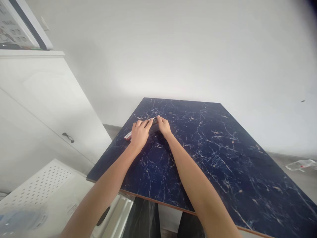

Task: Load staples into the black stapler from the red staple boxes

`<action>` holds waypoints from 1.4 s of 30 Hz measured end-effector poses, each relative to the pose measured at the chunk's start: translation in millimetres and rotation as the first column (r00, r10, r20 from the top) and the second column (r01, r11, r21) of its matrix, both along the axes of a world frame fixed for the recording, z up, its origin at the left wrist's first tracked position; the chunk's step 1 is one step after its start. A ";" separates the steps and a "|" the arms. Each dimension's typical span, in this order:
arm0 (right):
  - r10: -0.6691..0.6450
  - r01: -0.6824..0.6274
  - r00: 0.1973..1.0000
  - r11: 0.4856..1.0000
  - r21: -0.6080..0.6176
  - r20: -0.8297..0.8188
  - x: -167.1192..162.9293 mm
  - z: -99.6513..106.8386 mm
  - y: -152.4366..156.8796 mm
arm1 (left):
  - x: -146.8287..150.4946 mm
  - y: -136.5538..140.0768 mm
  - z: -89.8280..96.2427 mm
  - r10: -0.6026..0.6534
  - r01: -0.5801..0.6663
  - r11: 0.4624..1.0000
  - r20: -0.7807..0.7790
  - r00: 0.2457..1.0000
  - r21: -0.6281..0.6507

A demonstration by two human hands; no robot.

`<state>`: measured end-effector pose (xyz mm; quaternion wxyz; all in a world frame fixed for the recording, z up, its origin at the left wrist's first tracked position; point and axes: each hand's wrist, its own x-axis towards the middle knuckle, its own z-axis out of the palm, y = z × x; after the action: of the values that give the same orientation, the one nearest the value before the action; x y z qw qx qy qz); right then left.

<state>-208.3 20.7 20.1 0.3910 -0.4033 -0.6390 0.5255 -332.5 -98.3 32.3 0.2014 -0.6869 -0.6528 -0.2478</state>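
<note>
A narrow, long box (pixel 128 136) lies near the far left part of the table, mostly hidden by my hands. Its left end shows red and white, and the short stretch between my hands looks dark with coloured print. My left hand (pixel 140 134) lies over the box from above, its fingers bent across it. At the other end my right hand (pixel 163 126) grips the box, thumb at the top edge and fingers out of sight behind. What the box contains cannot be made out.
Both forearms rest above a dark blue marble-patterned table (pixel 210 142) set near a white wall (pixel 185 49). To the left stand a white cabinet (pixel 44 99) and a white perforated surface (pixel 44 180). A clear plastic bottle (pixel 300 165) lies on the floor at right.
</note>
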 end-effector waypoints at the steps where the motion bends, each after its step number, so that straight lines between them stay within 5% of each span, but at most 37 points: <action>1: 0.035 -0.047 0.996 0.986 0.157 0.083 3.2 3.8 -2.6 | -0.3 1.9 -1.5 0.013 -0.013 1.000 0.037 0.999 0.008; 3: 0.124 -0.200 0.966 0.918 0.344 0.229 9.5 13.6 -7.4 | -0.9 6.3 -4.1 0.042 -0.047 0.998 0.124 0.991 0.041; 5: 0.224 -0.354 0.912 0.852 0.385 0.343 14.6 23.5 -10.4 | -1.3 10.7 -6.1 0.070 -0.089 0.993 0.210 0.975 0.084; 11: 0.411 -0.505 0.822 0.846 0.170 0.393 12.8 24.8 -2.0 | -0.1 21.9 -14.2 0.043 -0.062 0.997 0.298 0.953 0.052; 14: 0.314 -0.405 0.804 0.911 0.079 0.504 0.1 10.3 -0.4 | 1.1 27.7 -18.8 0.012 -0.010 1.000 0.318 0.948 -0.007; 17: 0.114 -0.207 0.831 0.972 0.112 0.544 -11.3 -1.1 -9.7 | -5.4 28.8 -15.2 0.025 -0.025 1.000 0.312 0.950 -0.004; 22: 0.020 -0.178 0.819 0.959 0.221 0.573 -12.3 -4.6 -34.2 | -54.8 15.7 6.0 0.157 -0.129 0.986 0.321 0.934 -0.105; 26: -0.045 -0.167 0.791 0.944 0.285 0.610 -16.2 -3.5 -38.9 | -89.9 6.2 9.6 0.461 -0.363 0.869 0.282 0.842 -0.336; 30: -0.062 -0.110 0.792 0.964 0.242 0.608 -22.2 -5.4 -30.1 | -92.8 1.0 10.9 0.449 -0.233 0.735 0.199 0.871 -0.637; 32: -0.046 -0.098 0.817 0.971 0.217 0.575 -21.1 -7.9 -25.3 | -90.5 -2.1 16.6 0.453 -0.248 0.697 0.145 0.880 -0.673; 34: -0.036 -0.035 0.878 0.990 0.139 0.477 -18.0 -10.9 -21.6 | -85.8 -5.0 24.8 0.495 -0.344 0.736 0.118 0.861 -0.583; 37: 0.011 0.000 0.982 0.998 -0.061 0.191 -13.0 -16.2 -17.8 | -64.2 -6.5 34.0 0.460 -0.400 0.873 0.202 0.864 -0.277; 39: 0.085 -0.084 0.996 0.990 -0.110 0.001 -11.1 -20.0 -15.9 | -37.9 -5.5 32.8 0.319 -0.295 0.947 0.242 0.917 -0.128; 42: 0.132 -0.147 0.978 0.986 -0.082 -0.164 -8.6 -24.2 -13.9 | 3.4 -3.3 20.8 0.136 -0.116 0.983 0.141 0.981 -0.142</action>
<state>-217.0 6.8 -4.1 0.3833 -0.3324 -0.6073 0.6113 -329.1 -101.5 53.1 0.1210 -0.6352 -0.7236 -0.2414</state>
